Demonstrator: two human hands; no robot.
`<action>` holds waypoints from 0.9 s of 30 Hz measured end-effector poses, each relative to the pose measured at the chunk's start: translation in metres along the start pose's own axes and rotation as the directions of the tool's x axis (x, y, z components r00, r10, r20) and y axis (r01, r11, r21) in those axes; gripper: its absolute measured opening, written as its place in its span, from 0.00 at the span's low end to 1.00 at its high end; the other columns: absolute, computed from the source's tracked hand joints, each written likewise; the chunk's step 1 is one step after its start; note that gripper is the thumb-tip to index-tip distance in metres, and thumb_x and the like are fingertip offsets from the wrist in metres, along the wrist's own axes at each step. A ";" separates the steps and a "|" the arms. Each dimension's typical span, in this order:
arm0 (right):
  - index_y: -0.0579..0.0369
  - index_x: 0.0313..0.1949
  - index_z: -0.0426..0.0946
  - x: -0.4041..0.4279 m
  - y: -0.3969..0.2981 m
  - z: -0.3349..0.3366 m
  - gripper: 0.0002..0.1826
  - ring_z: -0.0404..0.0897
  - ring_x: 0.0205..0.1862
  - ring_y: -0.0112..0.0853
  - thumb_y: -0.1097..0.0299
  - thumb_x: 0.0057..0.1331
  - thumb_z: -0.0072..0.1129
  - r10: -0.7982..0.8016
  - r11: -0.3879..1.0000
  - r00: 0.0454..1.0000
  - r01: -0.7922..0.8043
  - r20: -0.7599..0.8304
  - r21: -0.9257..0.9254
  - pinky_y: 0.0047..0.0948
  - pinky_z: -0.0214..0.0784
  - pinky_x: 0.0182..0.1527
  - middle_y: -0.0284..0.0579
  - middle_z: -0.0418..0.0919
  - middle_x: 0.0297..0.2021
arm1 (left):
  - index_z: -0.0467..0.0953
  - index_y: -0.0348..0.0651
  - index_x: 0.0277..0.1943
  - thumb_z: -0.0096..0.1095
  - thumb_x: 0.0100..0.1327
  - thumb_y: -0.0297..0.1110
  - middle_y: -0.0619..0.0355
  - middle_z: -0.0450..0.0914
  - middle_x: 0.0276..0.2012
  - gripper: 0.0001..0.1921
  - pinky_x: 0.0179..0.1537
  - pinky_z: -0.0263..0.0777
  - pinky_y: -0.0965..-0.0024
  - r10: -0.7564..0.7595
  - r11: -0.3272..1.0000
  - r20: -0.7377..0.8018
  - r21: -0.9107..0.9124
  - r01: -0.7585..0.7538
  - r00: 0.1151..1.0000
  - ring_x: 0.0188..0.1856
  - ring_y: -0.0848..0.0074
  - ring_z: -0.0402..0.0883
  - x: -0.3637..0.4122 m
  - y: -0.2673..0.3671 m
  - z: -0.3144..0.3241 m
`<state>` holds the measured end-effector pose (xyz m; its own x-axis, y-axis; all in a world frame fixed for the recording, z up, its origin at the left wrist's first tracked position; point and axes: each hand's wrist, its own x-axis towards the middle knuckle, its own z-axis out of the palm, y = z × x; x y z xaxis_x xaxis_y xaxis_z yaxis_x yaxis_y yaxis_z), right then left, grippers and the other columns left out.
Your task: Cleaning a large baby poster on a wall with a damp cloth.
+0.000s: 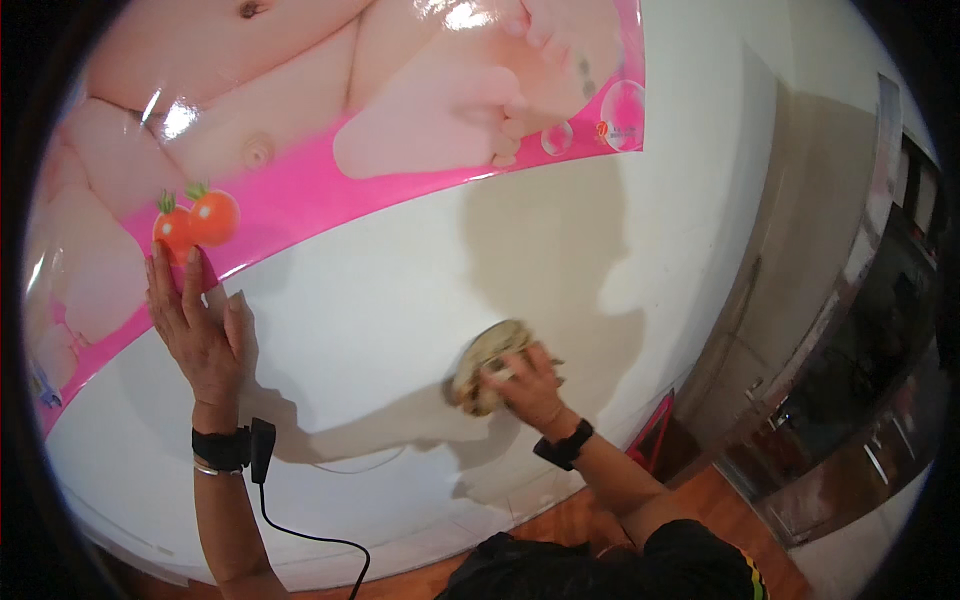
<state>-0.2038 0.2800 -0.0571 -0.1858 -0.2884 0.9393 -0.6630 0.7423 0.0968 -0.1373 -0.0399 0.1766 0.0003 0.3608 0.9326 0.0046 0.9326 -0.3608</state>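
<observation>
My right hand [525, 386] presses a crumpled cloth [499, 352] against the white wall [360, 360]; hand and cloth are slightly blurred. On the left, my left hand [191, 322] rests flat with its fingers apart on the lower edge of a glossy poster [300, 217], its fingertips over a picture of two cherry tomatoes. The poster has a pink border and shows large bare feet and legs. Nothing is held in my left hand. Both wrists wear black straps, and a black cable hangs from the left one.
Wooden flooring [720, 510] runs along the foot of the wall. A pink-framed object [660, 431] leans low in the corner. At the right stands dark, glossy furniture [847, 375] beyond a pale wall section. Shadows fall across the wall.
</observation>
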 end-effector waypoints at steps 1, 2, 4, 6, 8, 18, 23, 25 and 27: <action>0.41 0.38 0.77 0.005 0.013 -0.009 0.13 0.68 0.51 0.45 0.69 0.51 0.60 0.077 0.997 0.997 -0.078 -0.026 -0.019 0.47 0.61 0.55 0.44 0.71 0.44 | 0.58 0.44 0.63 0.45 0.64 0.40 0.45 0.53 0.65 0.25 0.64 0.45 0.51 -0.002 1.000 -0.004 0.001 0.002 1.000 0.66 0.51 0.51 0.000 0.001 0.000; 0.44 0.40 0.76 0.007 0.029 -0.015 0.13 0.67 0.52 0.46 0.69 0.53 0.60 0.125 0.985 0.988 -0.134 -0.085 -0.107 0.47 0.62 0.54 0.45 0.71 0.45 | 0.58 0.44 0.63 0.45 0.64 0.40 0.45 0.53 0.65 0.25 0.64 0.45 0.51 -0.006 1.000 0.008 0.005 0.006 1.000 0.66 0.51 0.51 0.000 0.001 0.001; 0.52 0.45 0.73 0.007 0.069 -0.021 0.16 0.66 0.54 0.49 0.70 0.55 0.58 0.465 0.879 0.867 -0.427 -0.180 0.213 0.48 0.60 0.55 0.49 0.70 0.48 | 0.58 0.44 0.63 0.45 0.64 0.40 0.45 0.53 0.65 0.25 0.64 0.45 0.51 -0.009 1.000 0.014 0.008 0.009 1.000 0.66 0.51 0.51 0.004 0.003 0.001; 0.59 0.52 0.66 0.003 0.111 -0.032 0.20 0.63 0.55 0.50 0.71 0.59 0.53 0.575 0.817 0.785 -0.535 -0.230 0.214 0.44 0.56 0.57 0.54 0.66 0.52 | 0.58 0.43 0.63 0.44 0.64 0.40 0.45 0.52 0.66 0.25 0.64 0.44 0.50 -0.006 1.000 0.012 -0.014 0.006 1.000 0.67 0.51 0.51 0.005 0.004 0.004; 0.63 0.57 0.60 0.005 0.138 -0.046 0.24 0.58 0.58 0.51 0.73 0.61 0.50 0.463 0.854 0.838 -0.509 -0.290 -0.108 0.42 0.51 0.61 0.59 0.61 0.55 | 0.58 0.43 0.63 0.45 0.63 0.39 0.45 0.52 0.66 0.25 0.64 0.44 0.51 -0.014 1.000 0.028 0.023 0.013 1.000 0.67 0.51 0.50 0.006 -0.001 0.001; 0.65 0.59 0.56 -0.012 0.214 -0.047 0.25 0.60 0.58 0.49 0.71 0.65 0.48 0.801 0.599 0.502 -0.678 -0.327 0.426 0.39 0.50 0.62 0.58 0.59 0.57 | 0.59 0.41 0.62 0.47 0.62 0.37 0.44 0.52 0.66 0.26 0.65 0.43 0.51 -0.014 1.000 0.022 0.019 0.014 1.000 0.67 0.52 0.50 -0.003 -0.008 0.012; 0.61 0.59 0.57 0.028 0.093 -0.014 0.27 0.61 0.57 0.46 0.79 0.58 0.48 0.430 0.902 0.842 -0.419 -0.326 0.108 0.38 0.51 0.61 0.54 0.63 0.54 | 0.58 0.42 0.63 0.46 0.63 0.37 0.45 0.52 0.66 0.25 0.65 0.44 0.52 -0.017 0.999 0.036 0.044 0.016 0.999 0.67 0.53 0.50 -0.007 -0.020 -0.002; 0.59 0.56 0.63 0.031 0.042 0.010 0.32 0.60 0.56 0.54 0.78 0.47 0.55 0.441 0.894 0.851 -0.445 -0.286 0.055 0.44 0.52 0.59 0.58 0.62 0.53 | 0.58 0.42 0.63 0.46 0.64 0.36 0.46 0.52 0.66 0.25 0.65 0.43 0.52 -0.028 0.999 0.032 0.032 0.027 0.999 0.67 0.53 0.50 -0.011 -0.021 -0.006; 0.50 0.53 0.70 0.041 -0.011 0.010 0.31 0.64 0.55 0.50 0.75 0.45 0.60 0.331 0.944 0.926 -0.321 -0.183 0.082 0.47 0.56 0.56 0.58 0.67 0.51 | 0.58 0.45 0.64 0.50 0.62 0.34 0.48 0.51 0.66 0.26 0.65 0.43 0.52 -0.035 0.999 0.018 0.014 0.035 0.999 0.67 0.56 0.50 -0.015 -0.027 -0.011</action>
<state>-0.2116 0.2542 -0.0224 -0.2584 0.0894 0.9619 -0.6257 0.7431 -0.2372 -0.1263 -0.0708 0.1720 -0.0177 0.3276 0.9446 -0.0092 0.9447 -0.3278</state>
